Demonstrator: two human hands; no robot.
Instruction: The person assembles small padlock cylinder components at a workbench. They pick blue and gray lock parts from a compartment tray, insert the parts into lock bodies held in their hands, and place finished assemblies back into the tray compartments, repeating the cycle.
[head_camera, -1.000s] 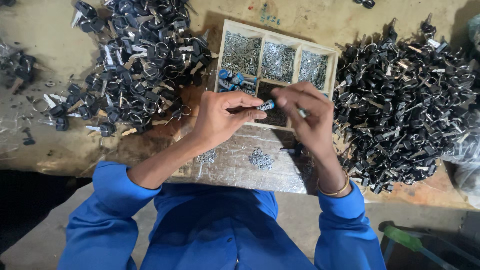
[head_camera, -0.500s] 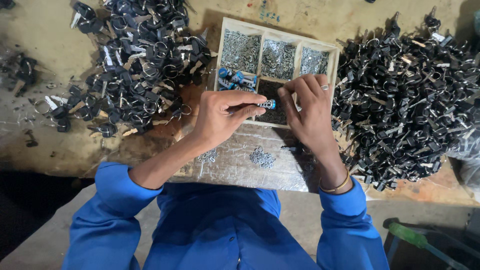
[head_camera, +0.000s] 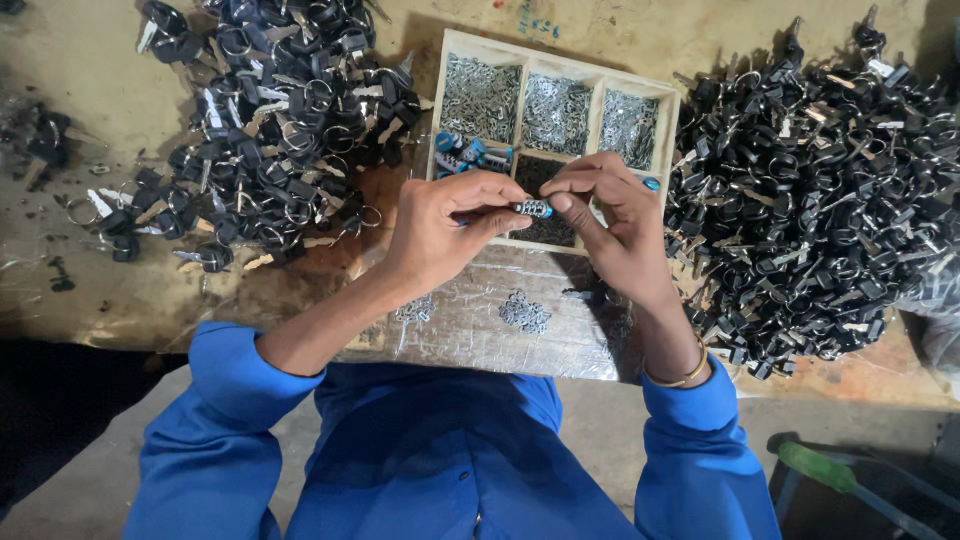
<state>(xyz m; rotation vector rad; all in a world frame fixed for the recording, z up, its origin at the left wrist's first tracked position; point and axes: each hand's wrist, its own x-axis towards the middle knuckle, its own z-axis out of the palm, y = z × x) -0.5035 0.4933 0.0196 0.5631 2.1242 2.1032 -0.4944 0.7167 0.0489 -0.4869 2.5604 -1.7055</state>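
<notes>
My left hand (head_camera: 445, 228) pinches a small blue and silver cylinder (head_camera: 533, 208) between thumb and fingers. My right hand (head_camera: 610, 218) meets it from the right, with its fingertips on the cylinder's end. Both hands hover over the near edge of a wooden compartment tray (head_camera: 436, 118). The tray holds small silver metal parts in its far cells, dark parts in a near cell and several blue cylinders (head_camera: 465, 156) in the near left cell. Both arms wear blue sleeves, and a gold bangle (head_camera: 678, 378) sits on my right wrist.
A large heap of black-headed keys with rings (head_camera: 815, 195) lies right of the tray, and another heap (head_camera: 275, 105) lies to its left. A shiny sheet (head_camera: 470, 325) with a small cluster of silver parts (head_camera: 524, 311) covers the bench in front. A green-handled tool (head_camera: 820, 468) lies at the lower right.
The right hand has come in closer to the cylinder held by the left hand, and its fingertips now rest on the end. The hands otherwise stay over the tray.
</notes>
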